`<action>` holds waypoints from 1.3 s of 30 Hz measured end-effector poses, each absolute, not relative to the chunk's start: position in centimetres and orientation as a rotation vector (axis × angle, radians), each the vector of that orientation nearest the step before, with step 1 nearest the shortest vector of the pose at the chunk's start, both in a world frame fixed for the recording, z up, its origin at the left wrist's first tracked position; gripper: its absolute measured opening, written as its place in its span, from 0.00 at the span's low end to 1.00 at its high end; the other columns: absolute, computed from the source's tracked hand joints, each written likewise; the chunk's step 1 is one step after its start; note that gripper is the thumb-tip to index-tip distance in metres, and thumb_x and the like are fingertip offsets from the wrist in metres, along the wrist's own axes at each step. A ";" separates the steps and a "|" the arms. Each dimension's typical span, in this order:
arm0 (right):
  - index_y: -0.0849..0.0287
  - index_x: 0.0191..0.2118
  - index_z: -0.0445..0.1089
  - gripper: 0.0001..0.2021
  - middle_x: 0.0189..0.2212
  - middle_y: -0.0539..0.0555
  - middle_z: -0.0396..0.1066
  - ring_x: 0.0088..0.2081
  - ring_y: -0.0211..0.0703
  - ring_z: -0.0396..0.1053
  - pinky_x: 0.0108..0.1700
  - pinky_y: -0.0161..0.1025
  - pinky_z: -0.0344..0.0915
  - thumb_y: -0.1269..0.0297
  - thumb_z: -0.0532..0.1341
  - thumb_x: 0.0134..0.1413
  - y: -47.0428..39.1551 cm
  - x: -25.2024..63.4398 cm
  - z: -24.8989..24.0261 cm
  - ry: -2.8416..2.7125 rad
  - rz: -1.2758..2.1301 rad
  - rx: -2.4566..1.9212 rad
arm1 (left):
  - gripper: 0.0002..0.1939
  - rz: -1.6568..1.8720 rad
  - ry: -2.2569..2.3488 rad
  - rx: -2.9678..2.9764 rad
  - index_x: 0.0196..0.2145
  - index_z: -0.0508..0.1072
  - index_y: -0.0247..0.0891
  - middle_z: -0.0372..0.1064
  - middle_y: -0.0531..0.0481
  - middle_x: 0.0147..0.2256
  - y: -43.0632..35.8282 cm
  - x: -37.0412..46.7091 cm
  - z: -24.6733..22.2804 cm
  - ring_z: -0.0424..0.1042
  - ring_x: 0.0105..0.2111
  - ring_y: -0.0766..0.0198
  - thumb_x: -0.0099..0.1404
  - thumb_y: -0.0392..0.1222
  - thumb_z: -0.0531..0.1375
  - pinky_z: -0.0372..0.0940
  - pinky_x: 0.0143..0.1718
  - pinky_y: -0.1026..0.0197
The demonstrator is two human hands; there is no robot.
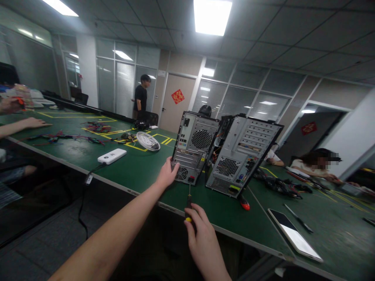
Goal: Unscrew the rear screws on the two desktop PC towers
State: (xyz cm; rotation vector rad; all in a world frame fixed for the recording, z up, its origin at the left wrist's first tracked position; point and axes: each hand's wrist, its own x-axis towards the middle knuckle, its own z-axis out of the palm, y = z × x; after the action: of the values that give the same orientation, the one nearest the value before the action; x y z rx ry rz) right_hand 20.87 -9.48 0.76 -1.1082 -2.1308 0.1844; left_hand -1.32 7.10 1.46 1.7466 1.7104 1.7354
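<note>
Two computer towers stand side by side on the green table [137,171], their back panels facing me. My left hand [167,174] grips the lower left edge of the left tower [193,146]. Between the fingers of my right hand [200,230] is a screwdriver [189,201] with a dark and yellow handle. Its shaft points up at the bottom of that tower's back, near a small red part [191,178]; whether the tip touches cannot be made out. The right tower [234,156] leans slightly, with a red and black tool [244,203] by its lower right corner.
A white power bank [112,156] with a cable, a round white grille [148,141] and loose wires [58,136] lie left. A phone [294,234], a thin tool [298,218] and black cables [281,183] lie right. Other people are around the table.
</note>
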 end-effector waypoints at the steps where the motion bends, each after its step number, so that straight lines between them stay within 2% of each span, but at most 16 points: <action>1: 0.57 0.53 0.75 0.16 0.59 0.62 0.70 0.57 0.54 0.74 0.59 0.50 0.72 0.71 0.55 0.66 -9.5 20.9 0.8 -2.127 0.187 -1.114 | 0.27 1.731 1.711 1.745 0.61 0.61 0.34 0.73 0.30 0.54 7.1 -1.3 1.5 0.75 0.54 0.44 0.73 0.55 0.52 0.67 0.56 0.42; 14: 0.54 0.51 0.72 0.13 0.57 0.60 0.70 0.55 0.52 0.74 0.58 0.48 0.71 0.70 0.56 0.66 -9.6 20.8 1.2 -2.103 0.250 -1.107 | 0.28 1.725 1.711 1.739 0.62 0.61 0.35 0.73 0.31 0.54 7.2 -1.4 1.3 0.75 0.53 0.44 0.73 0.56 0.52 0.67 0.56 0.43; 30: 0.56 0.51 0.68 0.09 0.55 0.61 0.70 0.56 0.51 0.72 0.58 0.48 0.71 0.67 0.55 0.69 -9.5 20.4 1.0 -2.058 0.251 -1.073 | 0.27 1.716 1.723 1.737 0.62 0.61 0.34 0.73 0.30 0.54 7.0 -1.3 1.6 0.75 0.53 0.44 0.74 0.55 0.52 0.67 0.56 0.43; 35: 0.56 0.51 0.69 0.10 0.53 0.61 0.71 0.53 0.51 0.74 0.55 0.47 0.73 0.66 0.55 0.69 -9.5 20.4 1.1 -2.043 0.218 -1.061 | 0.27 1.719 1.725 1.729 0.62 0.61 0.34 0.74 0.30 0.54 6.9 -1.2 1.7 0.75 0.54 0.45 0.73 0.54 0.53 0.67 0.56 0.43; 39: 0.55 0.53 0.72 0.13 0.56 0.61 0.70 0.53 0.50 0.75 0.55 0.46 0.74 0.67 0.53 0.70 -9.5 20.4 1.2 -2.064 0.181 -1.048 | 0.27 1.720 1.713 1.722 0.62 0.61 0.34 0.73 0.31 0.54 6.9 -1.2 1.6 0.75 0.55 0.45 0.73 0.54 0.52 0.66 0.57 0.43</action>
State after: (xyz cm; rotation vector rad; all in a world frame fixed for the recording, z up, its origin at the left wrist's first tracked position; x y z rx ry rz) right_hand 20.42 -9.47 1.22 -1.0478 -2.0643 0.1812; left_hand -1.24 6.91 1.64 1.7216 1.7128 1.7197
